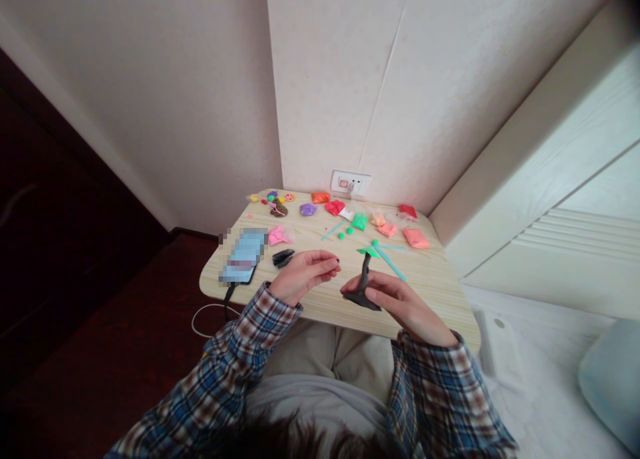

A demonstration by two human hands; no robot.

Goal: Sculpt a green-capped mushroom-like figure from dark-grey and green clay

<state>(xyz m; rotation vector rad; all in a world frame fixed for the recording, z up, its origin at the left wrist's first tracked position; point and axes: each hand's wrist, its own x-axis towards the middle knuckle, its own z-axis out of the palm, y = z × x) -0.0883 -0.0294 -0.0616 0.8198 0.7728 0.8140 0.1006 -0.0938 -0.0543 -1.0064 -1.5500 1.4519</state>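
Observation:
My right hand (395, 299) holds a small clay tree (367, 276) by its wide dark base. The trunk is dark grey-brown and stands roughly upright, with a flat green piece at the top. Just left of it, my left hand (310, 272) is closed in a pinch. A tiny dark speck shows at its fingertips, too small to name. Behind the left hand lies a black packet (283, 258). Small green balls (345, 233) and light-blue plastic sticks (391, 262) rest on the table beyond the tree.
The wooden table (310, 309) bears a phone (245, 254) with a cable at left, and a pink packet (279, 235). Several coloured clay packs, such as a green one (359, 220) and a coral one (416, 238), line the back. A wall socket (351, 181) sits behind.

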